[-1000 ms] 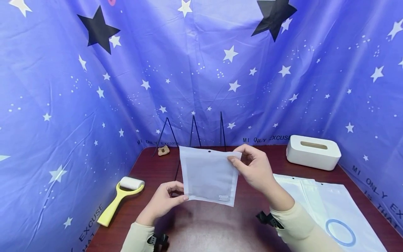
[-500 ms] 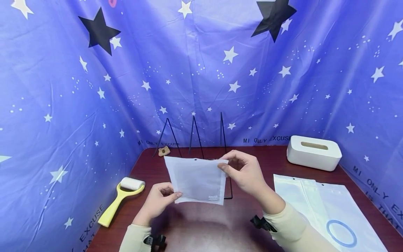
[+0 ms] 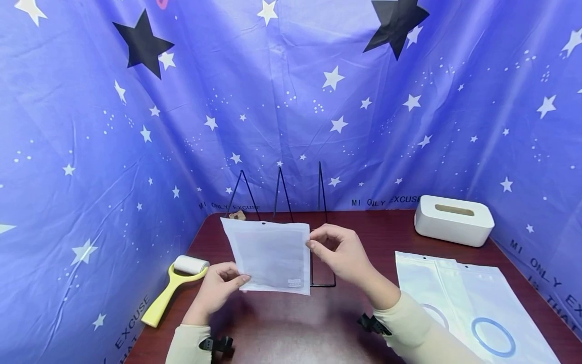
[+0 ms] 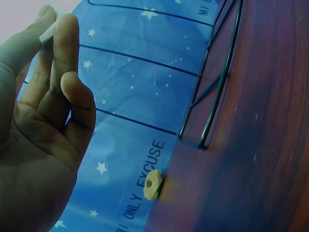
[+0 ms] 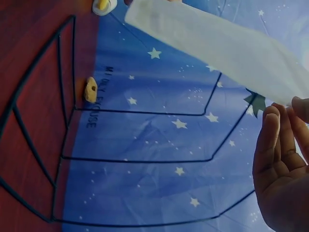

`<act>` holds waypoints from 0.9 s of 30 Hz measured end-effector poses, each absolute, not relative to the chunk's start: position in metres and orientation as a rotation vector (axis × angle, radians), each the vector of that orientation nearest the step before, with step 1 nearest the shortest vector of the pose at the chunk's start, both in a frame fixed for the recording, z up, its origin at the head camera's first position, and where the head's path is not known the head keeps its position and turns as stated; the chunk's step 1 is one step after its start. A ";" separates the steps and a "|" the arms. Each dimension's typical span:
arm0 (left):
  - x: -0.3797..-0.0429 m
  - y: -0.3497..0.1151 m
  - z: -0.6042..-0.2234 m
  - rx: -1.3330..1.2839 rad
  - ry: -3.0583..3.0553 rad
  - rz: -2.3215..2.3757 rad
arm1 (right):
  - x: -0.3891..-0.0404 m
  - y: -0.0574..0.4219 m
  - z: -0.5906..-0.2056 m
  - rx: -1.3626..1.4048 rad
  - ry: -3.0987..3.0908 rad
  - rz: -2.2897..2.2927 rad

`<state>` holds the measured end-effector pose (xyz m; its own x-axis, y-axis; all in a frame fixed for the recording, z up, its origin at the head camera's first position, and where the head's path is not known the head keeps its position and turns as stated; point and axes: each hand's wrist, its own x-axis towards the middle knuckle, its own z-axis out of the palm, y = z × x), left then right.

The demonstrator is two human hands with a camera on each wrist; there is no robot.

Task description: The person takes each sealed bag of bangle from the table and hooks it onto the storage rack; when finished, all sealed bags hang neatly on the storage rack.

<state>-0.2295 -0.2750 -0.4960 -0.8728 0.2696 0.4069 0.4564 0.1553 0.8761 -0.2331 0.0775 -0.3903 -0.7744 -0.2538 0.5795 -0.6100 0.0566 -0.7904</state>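
A flat, frosted white pouch (image 3: 273, 255) with a small hanging hole at its top and a small printed label near its lower right corner is held up over the table. My left hand (image 3: 215, 290) pinches its lower left corner between thumb and fingers. At the upper part of its right edge, my right hand (image 3: 338, 253) pinches it with thumb and fingertips. Behind the pouch stands a black wire rack (image 3: 320, 202), its lower part mostly hidden. In the right wrist view the pouch (image 5: 212, 43) stretches above the rack's wires (image 5: 140, 160).
A yellow-handled roller (image 3: 165, 293) lies at the left. A small tan bear-shaped piece (image 3: 237, 215) sits at the back. On the right are a white tissue box (image 3: 453, 221) and larger white zip bags (image 3: 500, 298), one with a blue ring (image 3: 493, 337). Starry blue curtains (image 3: 273, 101) surround the table.
Both hands have carried the pouch to the left. The right hand has come lower along with it, and the rack's lower front right corner now shows beside the pouch.
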 end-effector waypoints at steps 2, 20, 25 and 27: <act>-0.230 -0.279 -0.498 -0.718 -2.268 -1.814 | -0.237 0.074 -0.396 0.872 -2.050 1.779; -0.233 -0.310 -0.510 -0.447 -2.370 -1.584 | -0.242 0.030 -0.411 0.887 -2.058 1.735; -0.233 -0.319 -0.511 -0.433 -2.347 -1.570 | -0.246 0.016 -0.413 0.877 -2.061 1.769; -0.233 -0.321 -0.512 -0.445 -2.341 -1.570 | -0.247 0.012 -0.413 0.868 -2.062 1.790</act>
